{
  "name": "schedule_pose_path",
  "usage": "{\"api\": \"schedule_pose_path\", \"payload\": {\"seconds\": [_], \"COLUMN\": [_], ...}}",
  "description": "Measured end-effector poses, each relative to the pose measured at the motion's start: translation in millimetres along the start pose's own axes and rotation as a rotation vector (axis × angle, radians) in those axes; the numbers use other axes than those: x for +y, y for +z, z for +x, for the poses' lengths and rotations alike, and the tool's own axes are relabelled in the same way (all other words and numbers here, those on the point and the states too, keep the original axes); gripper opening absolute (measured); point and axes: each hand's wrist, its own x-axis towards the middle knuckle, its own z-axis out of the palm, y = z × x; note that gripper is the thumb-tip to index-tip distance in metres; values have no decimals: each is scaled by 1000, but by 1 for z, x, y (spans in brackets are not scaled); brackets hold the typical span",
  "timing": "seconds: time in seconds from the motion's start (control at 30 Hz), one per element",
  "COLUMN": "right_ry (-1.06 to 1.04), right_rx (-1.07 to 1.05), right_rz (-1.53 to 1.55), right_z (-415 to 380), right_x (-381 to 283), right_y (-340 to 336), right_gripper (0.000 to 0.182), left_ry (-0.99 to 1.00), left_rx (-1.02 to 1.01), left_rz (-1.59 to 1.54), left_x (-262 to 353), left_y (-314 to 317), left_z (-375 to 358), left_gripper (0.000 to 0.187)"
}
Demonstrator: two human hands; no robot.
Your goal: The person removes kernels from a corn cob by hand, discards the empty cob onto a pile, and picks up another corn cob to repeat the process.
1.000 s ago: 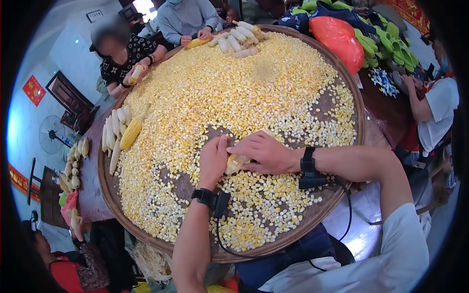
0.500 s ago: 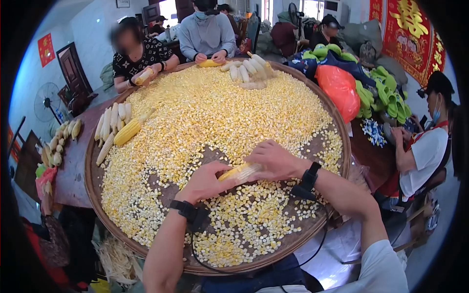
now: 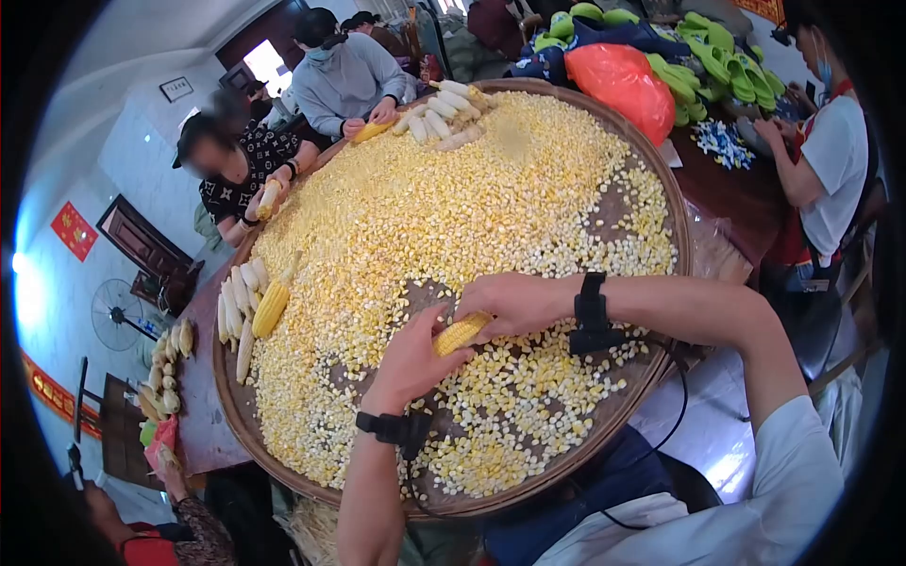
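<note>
Both of my hands hold one corn cob (image 3: 462, 333) above a large round tray (image 3: 612, 209) spread with loose kernels. My left hand (image 3: 412, 358) grips the near-left end, thumb and fingers curled round it. My right hand (image 3: 517, 304) wraps over the other end from above, hiding part of the cob. Yellow kernels show on the visible side. Beneath my hands, loose kernels (image 3: 500, 406) lie thinly, with patches of brown tray showing between them. Each wrist wears a black strap with a small device.
Stripped cobs (image 3: 231, 307) and a full yellow cob (image 3: 272, 307) lie at the tray's left edge, more stripped cobs (image 3: 439, 118) at the far edge. Two people across the tray hold cobs. Green slippers (image 3: 727, 61) and a red plastic bag (image 3: 623, 90) sit beyond at right.
The view has tilted and shifted, so the tray appears turned. The cob in my hands now shows a yellow-kernelled side where a paler side showed before. Both hands still hold it.
</note>
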Motion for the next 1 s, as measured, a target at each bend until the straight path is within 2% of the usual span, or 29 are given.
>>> {"api": "schedule_pose_path", "payload": {"seconds": [0.03, 0.07, 0.13, 0.23, 0.27, 0.4, 0.5, 0.7, 1.0], "right_ry": [34, 67, 129, 353, 311, 332, 315, 399, 413], "right_rx": [-4, -7, -23, -49, 21, -31, -62, -132, -127], "right_rz": [74, 145, 271, 593, 591, 677, 631, 610, 536], "right_z": [-1, -3, -7, -19, -24, -23, -21, -18, -15], "right_x": [1, 1, 4, 25, 31, 41, 44, 40, 33], "right_y": [1, 1, -6, 0, 5, 4, 1, -6, -9], "right_gripper": [41, 41, 38, 35, 31, 27, 28, 28, 31], "left_ry": [2, 64, 36, 38, 47, 87, 181, 238, 332], "left_rx": [12, 38, -8, 16, 41, 72, 62, 84, 158], "left_rz": [25, 150, 226, 231, 216, 191, 320, 338, 349], "left_x": [2, 4, 10, 7, 6, 11, 10, 1, -7], "left_y": [2, 3, 0, 6, 9, 12, 15, 16, 21], "left_z": [2, -1, -6, -6, -6, -6, -2, -3, -3], "left_gripper": [74, 65, 59, 51, 49, 45, 43, 44, 40]}}
